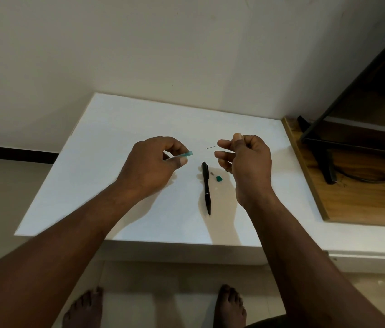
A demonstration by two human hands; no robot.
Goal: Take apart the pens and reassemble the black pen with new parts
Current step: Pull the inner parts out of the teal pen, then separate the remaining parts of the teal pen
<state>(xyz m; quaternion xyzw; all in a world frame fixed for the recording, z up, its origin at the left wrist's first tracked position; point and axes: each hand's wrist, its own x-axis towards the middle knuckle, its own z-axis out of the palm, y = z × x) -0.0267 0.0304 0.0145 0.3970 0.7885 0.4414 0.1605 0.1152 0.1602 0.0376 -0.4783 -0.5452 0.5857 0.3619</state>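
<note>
A black pen (206,187) lies whole on the white table (97,185), its tip toward me. My left hand (153,164) pinches a clear teal pen barrel (186,154) above the table, its open end pointing right. My right hand (243,159) holds a thin refill (211,147) whose tip pokes out to the left, a short gap away from the barrel. Right of the black pen lie a small green cap piece (219,178) and a tiny grey part (212,173).
The table stands against a pale wall. A wooden board (357,197) with black metal legs (328,166) and a cable adjoins the table's right edge. My bare feet (231,306) stand on the floor below the front edge.
</note>
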